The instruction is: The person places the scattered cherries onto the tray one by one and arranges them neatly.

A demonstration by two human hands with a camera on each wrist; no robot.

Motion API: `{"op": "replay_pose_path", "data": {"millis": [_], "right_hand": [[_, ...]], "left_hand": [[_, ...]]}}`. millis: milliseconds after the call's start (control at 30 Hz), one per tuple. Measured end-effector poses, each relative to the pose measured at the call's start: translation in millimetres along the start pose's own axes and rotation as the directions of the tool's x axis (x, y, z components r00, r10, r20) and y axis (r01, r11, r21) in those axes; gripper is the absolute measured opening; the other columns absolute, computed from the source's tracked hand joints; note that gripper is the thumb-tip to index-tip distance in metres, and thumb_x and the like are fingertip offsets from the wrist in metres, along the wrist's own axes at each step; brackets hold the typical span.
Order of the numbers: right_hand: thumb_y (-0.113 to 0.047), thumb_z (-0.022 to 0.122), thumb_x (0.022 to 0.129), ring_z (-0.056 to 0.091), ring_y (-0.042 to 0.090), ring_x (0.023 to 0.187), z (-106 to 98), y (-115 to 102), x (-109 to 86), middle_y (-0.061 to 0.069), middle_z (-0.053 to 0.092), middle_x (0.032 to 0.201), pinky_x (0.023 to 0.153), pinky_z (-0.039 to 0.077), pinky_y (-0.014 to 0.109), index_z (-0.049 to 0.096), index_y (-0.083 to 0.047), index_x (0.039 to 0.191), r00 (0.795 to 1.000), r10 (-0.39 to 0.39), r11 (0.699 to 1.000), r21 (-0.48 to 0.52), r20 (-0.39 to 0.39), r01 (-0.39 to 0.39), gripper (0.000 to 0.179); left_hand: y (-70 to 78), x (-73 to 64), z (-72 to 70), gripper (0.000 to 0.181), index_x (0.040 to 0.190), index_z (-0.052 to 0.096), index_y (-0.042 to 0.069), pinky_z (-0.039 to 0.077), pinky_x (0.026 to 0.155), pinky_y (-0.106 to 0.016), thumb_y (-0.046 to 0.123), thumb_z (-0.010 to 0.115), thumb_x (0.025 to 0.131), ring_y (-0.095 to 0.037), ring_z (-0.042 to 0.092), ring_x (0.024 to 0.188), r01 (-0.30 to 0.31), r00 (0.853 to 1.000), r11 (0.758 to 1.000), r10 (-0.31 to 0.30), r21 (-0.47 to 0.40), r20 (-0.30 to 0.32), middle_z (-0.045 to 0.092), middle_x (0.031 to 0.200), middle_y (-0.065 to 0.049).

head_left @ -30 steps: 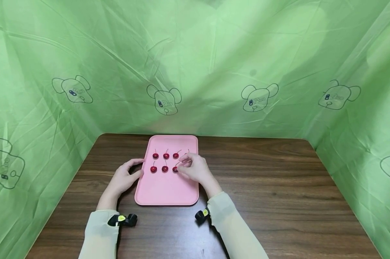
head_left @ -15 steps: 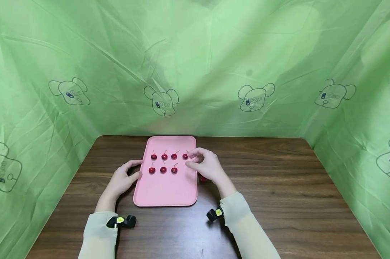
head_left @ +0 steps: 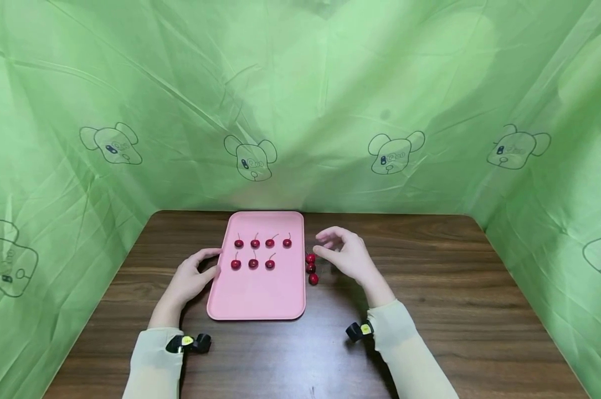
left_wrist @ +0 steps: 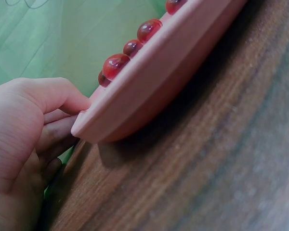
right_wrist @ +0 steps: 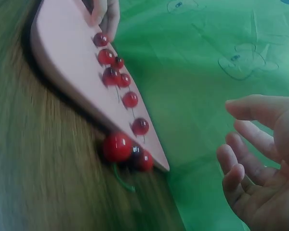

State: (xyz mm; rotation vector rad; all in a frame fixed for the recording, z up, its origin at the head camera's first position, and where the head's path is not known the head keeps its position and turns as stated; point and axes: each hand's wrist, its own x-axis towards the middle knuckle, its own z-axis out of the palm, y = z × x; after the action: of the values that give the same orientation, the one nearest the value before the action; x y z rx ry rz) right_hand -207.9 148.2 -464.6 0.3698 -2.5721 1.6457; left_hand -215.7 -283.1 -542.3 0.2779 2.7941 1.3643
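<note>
Several red cherries with stems lie in two rows on a pink tray (head_left: 255,302); one sits at the front row's right end (head_left: 270,265). At the tray's left edge, my left hand (head_left: 188,282) touches the rim with thumb and fingertips; in the left wrist view the thumb (left_wrist: 77,98) lies on that rim. Just off the tray's right side, my right hand (head_left: 347,255) hovers with loosely bent fingers and nothing between them. Beside it, three loose cherries (head_left: 311,268) stand in a short line on the table, close to the tray's right edge.
The dark wooden table (head_left: 430,299) extends to the right of the tray and in front of it. Green cloth (head_left: 310,100) with printed bear heads hangs behind and at both sides. A small black camera is strapped to each wrist.
My right hand has let go of the cherry at the front row's right end and moved right, off the tray, uncovering the loose cherries. My left hand stays at the rim.
</note>
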Motion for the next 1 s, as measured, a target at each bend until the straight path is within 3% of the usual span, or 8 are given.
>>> {"op": "replay_pose_path", "data": {"millis": [133, 400, 733, 1000], "right_hand": [[-0.019, 0.088, 0.093, 0.073, 0.025, 0.101, -6.8, 5.0, -8.0, 0.012, 0.078, 0.114, 0.083, 0.058, 0.032, 0.077, -0.008, 0.121, 0.999, 0.016, 1.000, 0.010, -0.041, -0.015, 0.032], [-0.014, 0.090, 0.088, 0.069, 0.035, 0.111, -4.9, 10.8, -34.0, 0.021, 0.072, 0.120, 0.090, 0.053, 0.037, 0.072, -0.010, 0.124, 0.980, 0.140, 0.989, 0.061, -0.144, -0.133, 0.040], [-0.012, 0.089, 0.089, 0.071, 0.022, 0.100, 2.6, 16.9, -53.1, 0.018, 0.075, 0.115, 0.086, 0.055, 0.031, 0.074, -0.005, 0.120, 0.981, 0.167, 0.986, -0.001, -0.097, -0.168, 0.036], [-0.013, 0.091, 0.086, 0.067, 0.015, 0.085, 17.5, 25.7, -52.6, 0.003, 0.077, 0.100, 0.077, 0.054, 0.028, 0.079, -0.010, 0.110, 0.979, 0.180, 0.982, -0.033, -0.091, -0.184, 0.027]], "left_hand": [[1.4, 0.6, 0.7, 0.046, 0.149, 0.064, 0.010, 0.033, 0.124, -0.063, 0.016, 0.073, 0.104, -0.042, 0.050, 0.148, 0.001, 1.000, 1.000, -0.001, -0.005, -0.001, 0.065, 0.149, -0.019], [3.5, -0.4, -0.4, 0.046, 0.150, 0.064, 0.012, 0.032, 0.125, -0.064, 0.017, 0.073, 0.105, -0.041, 0.049, 0.150, 0.023, 1.000, 1.000, -0.023, -0.006, 0.004, 0.064, 0.151, -0.018], [3.1, -1.0, -1.4, 0.046, 0.150, 0.063, 0.010, 0.032, 0.125, -0.066, 0.020, 0.073, 0.106, -0.042, 0.049, 0.149, 0.011, 1.000, 1.000, -0.011, -0.005, 0.007, 0.064, 0.151, -0.020], [4.4, -1.6, -0.6, 0.046, 0.150, 0.063, 0.009, 0.032, 0.125, -0.066, 0.018, 0.074, 0.105, -0.042, 0.049, 0.149, 0.009, 1.000, 1.000, -0.009, -0.012, 0.005, 0.064, 0.151, -0.019]]}}
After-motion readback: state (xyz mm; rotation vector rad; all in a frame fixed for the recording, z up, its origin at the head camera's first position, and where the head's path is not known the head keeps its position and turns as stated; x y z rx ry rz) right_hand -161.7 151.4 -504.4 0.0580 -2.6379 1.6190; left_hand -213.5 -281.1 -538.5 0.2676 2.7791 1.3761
